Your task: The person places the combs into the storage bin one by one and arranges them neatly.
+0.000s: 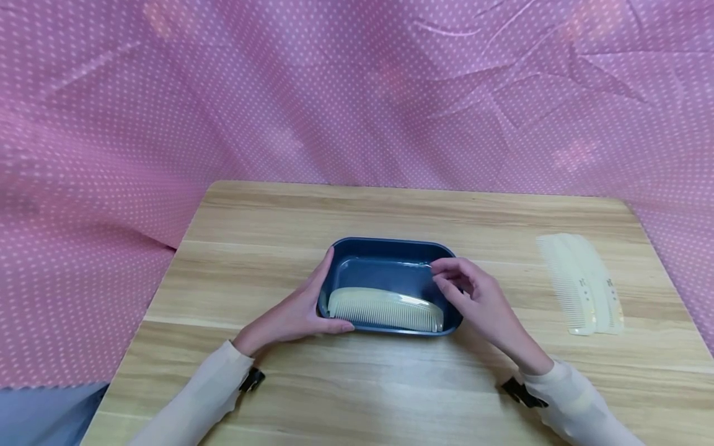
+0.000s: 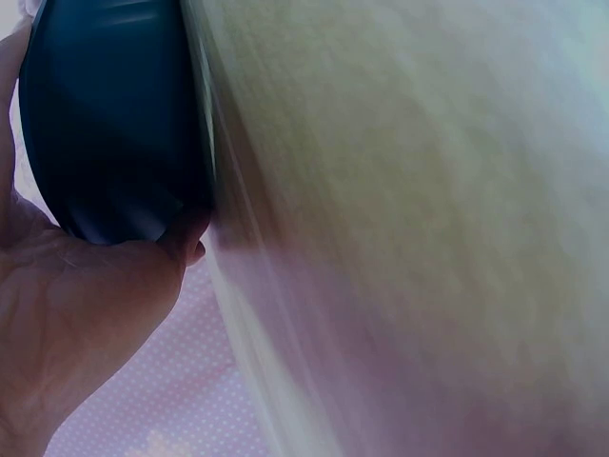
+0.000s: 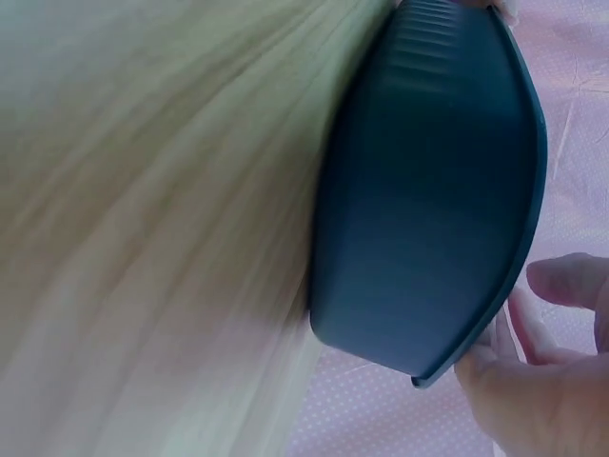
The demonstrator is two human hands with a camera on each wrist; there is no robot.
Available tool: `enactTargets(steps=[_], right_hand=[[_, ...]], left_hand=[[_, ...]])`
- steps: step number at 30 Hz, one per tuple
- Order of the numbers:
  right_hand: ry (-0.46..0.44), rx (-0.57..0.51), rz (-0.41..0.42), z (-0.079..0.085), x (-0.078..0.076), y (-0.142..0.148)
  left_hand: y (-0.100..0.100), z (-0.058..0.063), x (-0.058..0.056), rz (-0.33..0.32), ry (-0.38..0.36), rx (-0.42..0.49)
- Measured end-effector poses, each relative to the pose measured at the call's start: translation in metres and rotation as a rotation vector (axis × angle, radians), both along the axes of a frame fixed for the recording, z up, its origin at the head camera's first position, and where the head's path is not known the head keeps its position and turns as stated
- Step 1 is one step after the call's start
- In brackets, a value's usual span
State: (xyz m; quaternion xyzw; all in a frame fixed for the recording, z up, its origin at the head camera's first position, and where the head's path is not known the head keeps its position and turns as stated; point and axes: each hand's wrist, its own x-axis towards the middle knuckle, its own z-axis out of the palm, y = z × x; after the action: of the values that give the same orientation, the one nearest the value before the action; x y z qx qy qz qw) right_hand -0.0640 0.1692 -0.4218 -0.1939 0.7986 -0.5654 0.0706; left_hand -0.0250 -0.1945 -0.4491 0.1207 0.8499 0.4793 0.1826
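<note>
A dark blue rectangular tray (image 1: 390, 240) with rounded corners sits near the middle of the table. Inside it, along the front wall, lies a pale cream comb (image 1: 385, 308), teeth toward the front. My left hand (image 1: 304, 310) grips the tray's left end, its thumb along the front rim; the left wrist view shows the palm against the tray's outer wall (image 2: 109, 114). Over the right end hovers my right hand (image 1: 474, 297), fingers loosely bent and fingertips above the inside. Thumb and finger stand apart in the right wrist view, with nothing seen between them.
Two more pale combs (image 1: 580, 285) lie overlapping at the table's right side. The wooden table (image 1: 390, 390) ends at the back against a pink dotted cloth (image 1: 357, 93). A small glint (image 1: 426, 265) shows inside the tray near the right fingertips; its cause cannot be told.
</note>
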Motion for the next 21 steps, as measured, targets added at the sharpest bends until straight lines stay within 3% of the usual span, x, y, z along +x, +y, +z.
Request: enactTargets(steps=[9,21], right_hand=[[0.005,-0.067,-0.076,0.003,0.001,0.011],[-0.022,-0.050,-0.154,0.000,0.003,0.036]], left_hand=[[-0.001,0.001,-0.002,-0.007,-0.003,0.009],[-0.002,0.002,-0.001,-0.003,-0.011,0.006]])
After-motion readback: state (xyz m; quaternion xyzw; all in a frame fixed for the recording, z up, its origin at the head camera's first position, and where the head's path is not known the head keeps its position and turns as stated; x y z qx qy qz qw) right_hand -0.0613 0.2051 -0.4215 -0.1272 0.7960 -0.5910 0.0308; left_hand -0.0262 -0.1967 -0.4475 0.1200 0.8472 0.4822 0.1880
